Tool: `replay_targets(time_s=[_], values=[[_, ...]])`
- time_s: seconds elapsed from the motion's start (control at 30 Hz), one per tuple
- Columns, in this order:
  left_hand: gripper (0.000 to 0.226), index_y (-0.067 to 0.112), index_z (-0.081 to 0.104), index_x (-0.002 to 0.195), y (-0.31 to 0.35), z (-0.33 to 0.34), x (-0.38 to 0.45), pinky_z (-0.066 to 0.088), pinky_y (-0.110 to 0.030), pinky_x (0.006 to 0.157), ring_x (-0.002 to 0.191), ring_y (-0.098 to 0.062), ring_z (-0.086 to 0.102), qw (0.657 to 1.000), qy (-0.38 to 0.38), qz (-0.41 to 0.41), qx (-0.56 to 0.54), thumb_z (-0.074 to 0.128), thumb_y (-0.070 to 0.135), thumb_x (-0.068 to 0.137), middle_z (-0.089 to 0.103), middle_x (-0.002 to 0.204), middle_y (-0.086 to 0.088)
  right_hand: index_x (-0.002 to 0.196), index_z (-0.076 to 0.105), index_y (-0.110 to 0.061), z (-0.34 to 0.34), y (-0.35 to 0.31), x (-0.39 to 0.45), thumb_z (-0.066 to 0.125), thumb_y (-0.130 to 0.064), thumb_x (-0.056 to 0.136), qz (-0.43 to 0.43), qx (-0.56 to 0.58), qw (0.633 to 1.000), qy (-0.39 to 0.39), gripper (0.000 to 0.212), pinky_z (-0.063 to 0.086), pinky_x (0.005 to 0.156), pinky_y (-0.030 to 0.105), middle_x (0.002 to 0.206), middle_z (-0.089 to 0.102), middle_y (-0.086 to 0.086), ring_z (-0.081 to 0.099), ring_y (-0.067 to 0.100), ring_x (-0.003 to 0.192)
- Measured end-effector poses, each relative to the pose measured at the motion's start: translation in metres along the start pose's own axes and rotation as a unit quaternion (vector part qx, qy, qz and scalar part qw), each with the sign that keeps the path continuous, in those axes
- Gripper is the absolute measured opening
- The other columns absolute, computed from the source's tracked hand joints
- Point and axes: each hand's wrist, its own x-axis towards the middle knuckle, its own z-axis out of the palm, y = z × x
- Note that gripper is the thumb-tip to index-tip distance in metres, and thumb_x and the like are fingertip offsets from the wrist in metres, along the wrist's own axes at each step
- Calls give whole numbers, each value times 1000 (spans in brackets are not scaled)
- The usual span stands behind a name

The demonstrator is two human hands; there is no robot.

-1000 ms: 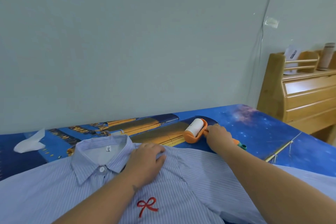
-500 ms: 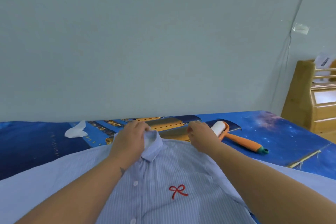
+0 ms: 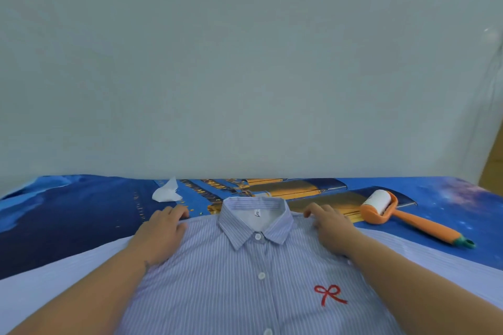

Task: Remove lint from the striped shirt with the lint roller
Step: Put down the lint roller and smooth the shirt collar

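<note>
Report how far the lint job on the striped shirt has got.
Done: the striped shirt lies flat, buttoned, collar up. In hand: the left hand and right hand press flat on its shoulders. Left: all the rolling; the lint roller lies untouched on the blue cloth beside the right hand.

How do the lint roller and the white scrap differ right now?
The lint roller lies on the right hand's side of the striped shirt; the white scrap lies beyond the left hand. The roller is rigid, orange, with a long handle; the scrap is limp and crumpled. Shared: both rest on the blue cloth, untouched by either hand.
</note>
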Motion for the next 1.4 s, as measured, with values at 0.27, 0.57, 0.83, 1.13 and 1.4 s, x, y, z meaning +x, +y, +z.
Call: replay_targets(time_s=[0.27, 0.57, 0.83, 1.13, 1.4], values=[[26, 36, 57, 106, -11, 3, 5, 44, -34, 81, 93, -14, 53, 994, 21, 100, -43, 41, 18, 97, 52, 99, 7, 113, 59, -37, 2, 6, 1, 47, -4, 88, -85, -12, 995, 50, 43, 36, 90, 26, 114, 50, -7, 42, 15, 107], [46, 49, 58, 121, -15, 5, 26, 33, -32, 81, 103, -16, 47, 979, 85, 149, 114, 43, 14, 95, 56, 115, 10, 139, 42, -47, -2, 13, 15, 44, -16, 87, -104, -158, 980, 70, 61, 26, 94, 30, 142, 43, -21, 35, 14, 121], [47, 43, 44, 136, -19, 12, 57, 26, -34, 92, 110, -16, 38, 975, 62, 136, 164, 34, 19, 96, 47, 130, 16, 141, 39, -43, 4, 18, 46, 29, -49, 97, -86, -170, 979, 71, 46, 25, 98, 35, 145, 41, -20, 34, 15, 122], [41, 45, 37, 139, -23, 24, 75, 26, -35, 96, 115, -16, 32, 990, -47, 88, 102, 27, 39, 99, 41, 133, 18, 145, 33, -42, 15, 25, 65, 26, -58, 96, -45, -106, 993, -18, 52, 18, 105, 39, 151, 33, -18, 26, 16, 134], [40, 34, 44, 139, -12, 12, 57, 23, -36, 111, 137, -16, 27, 992, 29, 103, 70, 37, 34, 100, 34, 150, 9, 151, 14, -36, 4, 21, 52, 15, -54, 99, -2, -99, 992, -78, 55, 4, 116, 47, 162, 1, -6, 1, 17, 148]])
